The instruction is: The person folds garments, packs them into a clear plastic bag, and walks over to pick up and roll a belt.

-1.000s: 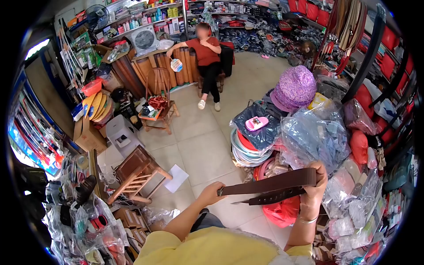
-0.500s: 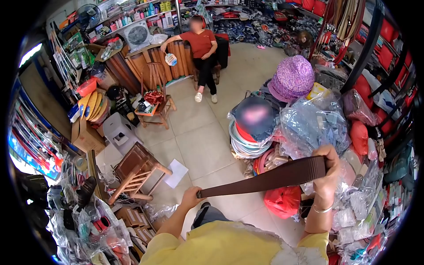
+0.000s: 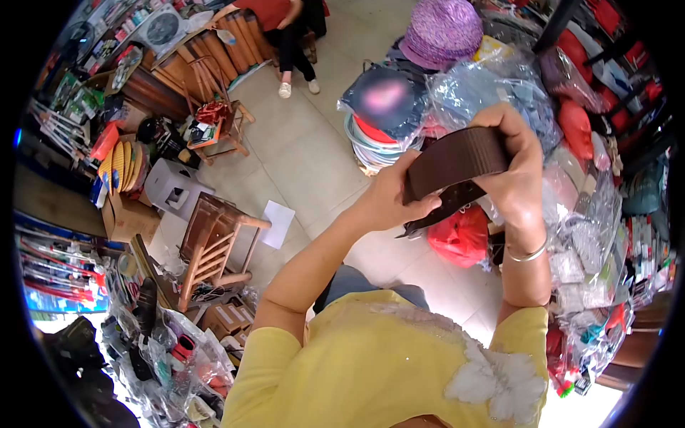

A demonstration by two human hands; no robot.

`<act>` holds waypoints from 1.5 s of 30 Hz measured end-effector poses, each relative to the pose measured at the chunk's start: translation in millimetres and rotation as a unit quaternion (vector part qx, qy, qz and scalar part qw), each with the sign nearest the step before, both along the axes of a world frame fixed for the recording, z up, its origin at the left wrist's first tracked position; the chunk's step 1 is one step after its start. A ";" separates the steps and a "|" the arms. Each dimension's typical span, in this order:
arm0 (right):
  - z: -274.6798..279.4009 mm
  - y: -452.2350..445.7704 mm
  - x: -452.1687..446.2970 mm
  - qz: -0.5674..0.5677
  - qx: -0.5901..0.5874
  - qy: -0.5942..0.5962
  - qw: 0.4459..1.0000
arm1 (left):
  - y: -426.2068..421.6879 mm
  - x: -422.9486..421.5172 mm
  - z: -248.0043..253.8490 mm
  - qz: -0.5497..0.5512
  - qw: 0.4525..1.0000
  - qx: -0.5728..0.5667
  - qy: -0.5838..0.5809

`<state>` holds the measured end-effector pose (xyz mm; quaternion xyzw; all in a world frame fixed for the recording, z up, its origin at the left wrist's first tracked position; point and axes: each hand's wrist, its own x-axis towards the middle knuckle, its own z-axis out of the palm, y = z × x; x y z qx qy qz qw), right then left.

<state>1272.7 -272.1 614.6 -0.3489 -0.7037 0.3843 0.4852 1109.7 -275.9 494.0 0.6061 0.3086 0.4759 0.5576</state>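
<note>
A wide dark brown belt [image 3: 457,158] is bent into a loop in front of my chest, a ridged band of several layers at its right side. My left hand [image 3: 392,196] grips the loop's left side, its thumb along the lower edge. Around the right side are the fingers of my right hand [image 3: 515,160], with a bangle [image 3: 529,255] on that wrist. One dark end of the belt hangs below the loop near my left thumb. Just beneath is a red plastic bag [image 3: 458,237].
A stack of hats [image 3: 385,100] and a purple hat [image 3: 442,32] stand ahead, beside plastic-wrapped goods [image 3: 496,89]. To the left are a wooden chair [image 3: 214,246], a grey stool [image 3: 175,189] and a paper sheet [image 3: 277,223] on the floor. A seated person [image 3: 289,43] is at the back.
My left hand has moved up and right to meet my right hand. The belt, stretched between them before, is now folded into a loop. The view has tilted downward.
</note>
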 end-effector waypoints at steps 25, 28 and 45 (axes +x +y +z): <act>-140.6 -71.1 157.2 -0.075 -0.077 -0.255 0.961 | -34.7 29.6 -78.1 0.053 0.990 0.041 0.122; -164.5 -111.8 125.4 -0.067 -0.173 -0.154 0.970 | -53.3 62.4 -72.9 -0.059 0.972 0.060 0.219; -202.5 -432.6 66.8 -0.576 -0.154 0.079 0.799 | -240.1 195.4 -99.1 -0.634 0.765 -0.026 0.110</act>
